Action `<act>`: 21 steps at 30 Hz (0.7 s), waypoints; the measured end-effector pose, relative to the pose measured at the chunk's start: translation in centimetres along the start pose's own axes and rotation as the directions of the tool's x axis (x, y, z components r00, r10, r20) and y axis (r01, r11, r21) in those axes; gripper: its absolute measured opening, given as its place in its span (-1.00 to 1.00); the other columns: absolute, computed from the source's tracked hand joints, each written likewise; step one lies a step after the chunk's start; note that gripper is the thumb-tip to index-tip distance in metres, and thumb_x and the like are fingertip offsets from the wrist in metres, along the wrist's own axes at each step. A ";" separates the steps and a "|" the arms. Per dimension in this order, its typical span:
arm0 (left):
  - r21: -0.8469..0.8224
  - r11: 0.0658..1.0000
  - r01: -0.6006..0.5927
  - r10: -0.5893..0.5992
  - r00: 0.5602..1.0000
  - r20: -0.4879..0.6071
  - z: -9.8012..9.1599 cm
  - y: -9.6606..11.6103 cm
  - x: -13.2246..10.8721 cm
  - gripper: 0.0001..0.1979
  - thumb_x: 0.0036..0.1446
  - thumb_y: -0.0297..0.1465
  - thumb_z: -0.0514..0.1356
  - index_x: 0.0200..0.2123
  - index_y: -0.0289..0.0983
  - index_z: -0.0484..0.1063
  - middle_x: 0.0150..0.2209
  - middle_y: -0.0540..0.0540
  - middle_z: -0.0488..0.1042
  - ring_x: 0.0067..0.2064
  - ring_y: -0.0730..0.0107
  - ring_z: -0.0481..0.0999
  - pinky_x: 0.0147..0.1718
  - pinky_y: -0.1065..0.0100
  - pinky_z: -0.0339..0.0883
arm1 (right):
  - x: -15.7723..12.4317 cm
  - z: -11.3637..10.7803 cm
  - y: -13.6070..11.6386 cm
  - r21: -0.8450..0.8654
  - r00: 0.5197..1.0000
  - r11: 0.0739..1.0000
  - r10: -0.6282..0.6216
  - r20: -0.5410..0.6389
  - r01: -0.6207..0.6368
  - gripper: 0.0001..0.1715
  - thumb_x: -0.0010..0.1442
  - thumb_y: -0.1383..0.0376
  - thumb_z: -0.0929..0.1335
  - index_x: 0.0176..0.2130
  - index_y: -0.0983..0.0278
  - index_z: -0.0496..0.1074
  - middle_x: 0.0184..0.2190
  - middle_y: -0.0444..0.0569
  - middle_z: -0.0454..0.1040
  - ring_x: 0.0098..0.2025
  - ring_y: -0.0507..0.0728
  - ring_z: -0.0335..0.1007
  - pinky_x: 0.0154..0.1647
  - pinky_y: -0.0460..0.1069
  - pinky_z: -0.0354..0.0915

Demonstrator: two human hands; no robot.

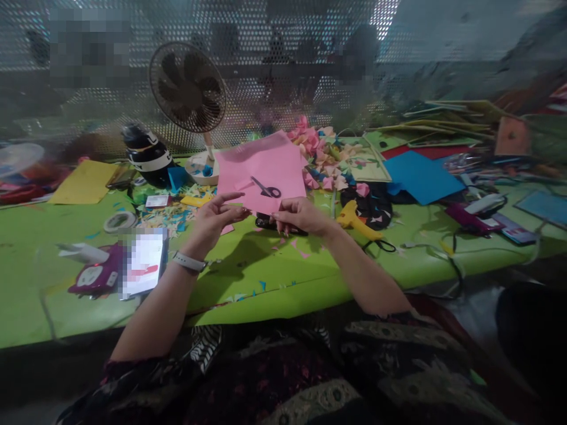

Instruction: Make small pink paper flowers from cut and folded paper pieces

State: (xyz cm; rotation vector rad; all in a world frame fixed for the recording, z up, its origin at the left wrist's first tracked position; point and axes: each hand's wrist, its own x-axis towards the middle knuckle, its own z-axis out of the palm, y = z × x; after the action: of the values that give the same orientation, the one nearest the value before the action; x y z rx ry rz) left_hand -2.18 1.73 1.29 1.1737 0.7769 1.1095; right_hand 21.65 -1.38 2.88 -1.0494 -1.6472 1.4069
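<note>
A large pink paper sheet [266, 165] is held up above the green table [274, 277], tilted towards me. My left hand [216, 217] pinches its lower left edge, index finger stretched out. My right hand [299, 215] pinches the lower right edge with fingers pressed together. Small scissors [266, 189] with dark handles show against the sheet; whether they lie on it or behind it I cannot tell. A dark object [266, 223] lies on the table just under the sheet, between my hands. A pale watch sits on my left wrist.
A desk fan [188, 88] stands at the back. A pile of folded paper pieces [325, 159], a blue sheet [420, 177], a yellow glue gun [354, 218], a tape roll [119, 221], a yellow sheet [84, 182] and paper scraps lie around. A phone [142, 260] is front left.
</note>
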 end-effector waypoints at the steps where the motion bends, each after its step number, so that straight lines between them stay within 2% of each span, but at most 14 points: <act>1: -0.029 1.000 -0.012 0.011 1.000 -0.021 0.3 -0.4 0.0 -0.51 -0.10 -0.35 0.48 -0.07 -0.30 0.52 -0.38 -0.09 0.66 -0.26 0.32 0.68 -0.13 0.34 0.54 | 0.1 0.2 0.2 0.019 1.000 1.000 -0.002 -0.015 0.002 -0.76 0.13 0.20 0.46 -0.41 0.33 0.45 -0.60 -0.13 0.52 -0.64 -0.08 0.32 -0.64 -0.17 0.25; 4: -0.141 0.990 -0.021 0.015 0.999 -0.040 1.5 -1.7 0.0 -0.54 -0.08 -0.27 0.47 -0.09 -0.25 0.50 -0.29 -0.08 0.66 -0.20 0.35 0.67 -0.06 0.31 0.52 | 0.4 1.1 0.8 0.075 0.996 0.997 -0.004 -0.090 0.011 -0.72 0.11 0.17 0.47 -0.38 0.34 0.46 -0.57 -0.10 0.56 -0.65 -0.09 0.33 -0.65 -0.19 0.22; 7: -0.182 0.983 0.020 -0.025 0.999 -0.026 2.5 -2.5 -0.3 -0.62 -0.15 -0.22 0.51 -0.31 -0.28 0.51 -0.35 -0.05 0.64 -0.28 0.40 0.65 -0.09 0.34 0.53 | 0.5 2.4 1.1 0.096 0.990 0.995 0.023 -0.136 -0.010 -0.70 0.12 0.16 0.47 -0.42 0.34 0.44 -0.54 -0.06 0.58 -0.65 -0.09 0.34 -0.67 -0.20 0.20; 10: -0.151 0.988 0.028 -0.039 0.997 -0.071 2.8 -2.6 -0.5 -0.62 -0.22 -0.21 0.54 -0.47 -0.31 0.49 -0.47 0.03 0.57 -0.40 0.52 0.58 -0.19 0.41 0.53 | 0.5 3.4 1.1 0.087 0.993 0.995 0.050 -0.110 -0.041 -0.72 0.13 0.20 0.46 -0.46 0.34 0.43 -0.56 -0.04 0.57 -0.64 -0.08 0.36 -0.67 -0.20 0.20; 16: -0.165 0.986 0.002 -0.028 0.987 -0.157 2.0 -2.1 0.0 -0.57 -0.28 -0.19 0.55 -0.47 -0.30 0.47 -0.49 0.06 0.52 -0.42 0.55 0.55 -0.21 0.41 0.52 | 0.3 3.1 1.1 0.032 0.998 0.999 0.036 -0.057 -0.035 -0.81 0.14 0.24 0.41 -0.42 0.32 0.44 -0.57 -0.08 0.54 -0.61 -0.05 0.37 -0.60 -0.16 0.30; 19: -0.153 0.988 0.032 -0.052 0.991 -0.124 1.7 -1.8 0.1 -0.60 -0.23 -0.20 0.54 -0.51 -0.29 0.43 -0.55 0.08 0.46 -0.46 0.55 0.52 -0.21 0.37 0.53 | 0.1 2.4 1.2 -0.168 0.980 0.982 -0.113 -0.163 0.085 -0.87 0.14 0.27 0.39 -0.31 0.31 0.46 -0.48 -0.05 0.56 -0.51 0.00 0.43 -0.49 -0.09 0.39; 21: -0.140 0.985 0.099 -0.106 0.993 -0.043 1.5 -1.7 0.0 -0.60 -0.21 -0.22 0.53 -0.57 -0.27 0.39 -0.60 0.09 0.41 -0.49 0.54 0.50 -0.24 0.35 0.54 | 0.0 1.8 1.4 -0.382 0.918 0.899 -0.317 -0.237 0.212 -0.72 0.11 0.31 0.40 -0.12 0.29 0.48 -0.32 -0.01 0.59 -0.41 0.04 0.46 -0.39 -0.04 0.43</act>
State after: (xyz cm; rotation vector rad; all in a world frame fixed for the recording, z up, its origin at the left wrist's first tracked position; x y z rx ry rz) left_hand -0.35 1.29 0.07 0.9823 0.7780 1.0922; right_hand 20.16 -2.00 1.20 -1.1130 -1.7719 0.7502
